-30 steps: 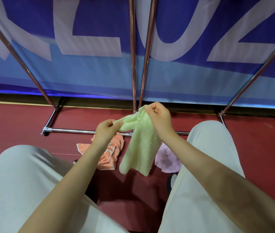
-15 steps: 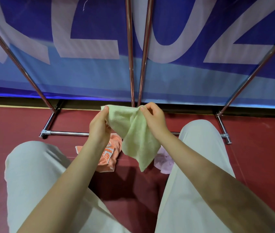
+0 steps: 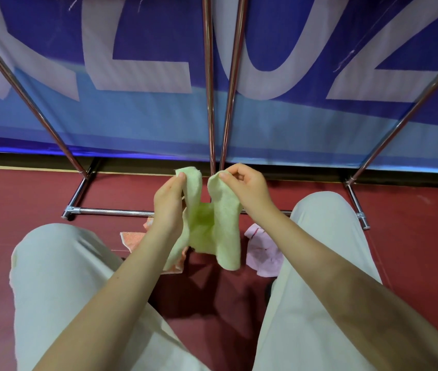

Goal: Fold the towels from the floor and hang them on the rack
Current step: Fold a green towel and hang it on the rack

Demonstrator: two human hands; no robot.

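Red floor (image 3: 52, 199) — blue banner (image 3: 145, 124) behind

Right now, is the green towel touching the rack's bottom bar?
Cannot tell: the head view shows the green towel overlapping the bottom bar, without revealing depth.

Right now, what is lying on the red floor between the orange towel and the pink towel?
Head view: nothing visible lies there, but the light green towel held by both hands hangs in front, hiding part of that floor.

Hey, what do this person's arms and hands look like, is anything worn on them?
Both forearms are bare to the bottom edge of the frame, with no sleeves showing. The left hand and right hand wear no gloves, and no rings, watch or bracelets are visible.
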